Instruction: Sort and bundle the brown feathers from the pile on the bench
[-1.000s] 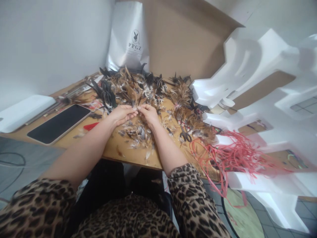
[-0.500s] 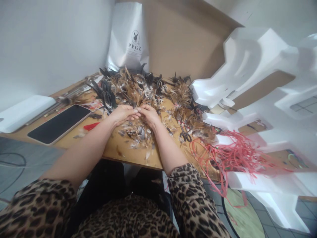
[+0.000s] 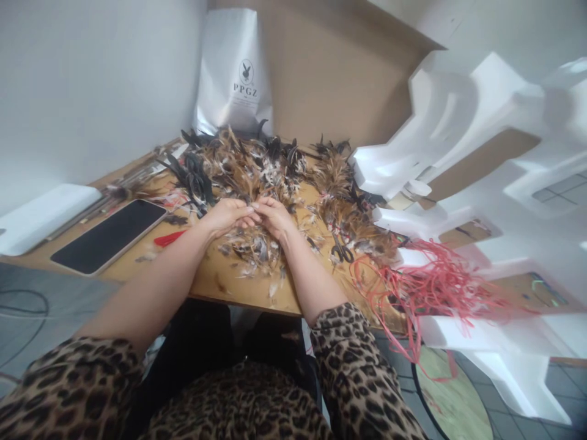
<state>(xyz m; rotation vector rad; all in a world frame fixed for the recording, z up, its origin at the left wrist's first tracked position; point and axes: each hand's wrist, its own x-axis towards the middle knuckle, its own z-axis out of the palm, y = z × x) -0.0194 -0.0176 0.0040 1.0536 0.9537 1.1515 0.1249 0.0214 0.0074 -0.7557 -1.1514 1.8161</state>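
Observation:
My left hand [image 3: 230, 216] and my right hand [image 3: 272, 215] meet over the table, fingertips pinched together. Between them they grip what looks like a feather, mostly hidden by the fingers. Just beyond is a heaped pile of brown and black feathers [image 3: 238, 162]. Below the hands lies a scatter of pale, fluffy loose feathers [image 3: 252, 247]. Black-handled scissors [image 3: 342, 250] rest to the right, against bundles of brown feathers [image 3: 355, 223]. A red tassel-like piece [image 3: 169, 238] is near my left forearm.
On the left are a dark-screened phone [image 3: 110, 235] and a white box-like object [image 3: 50, 214]. A silver bag [image 3: 232, 73] stands at the back. Pink ribbons [image 3: 435, 281] hang over the right edge of the wooden table [image 3: 238, 290], beside white foam pieces [image 3: 458, 116].
Both hands stay pinched together in nearly the same place, with slight finger movement. The view has shifted a little; the objects on the table have not visibly moved.

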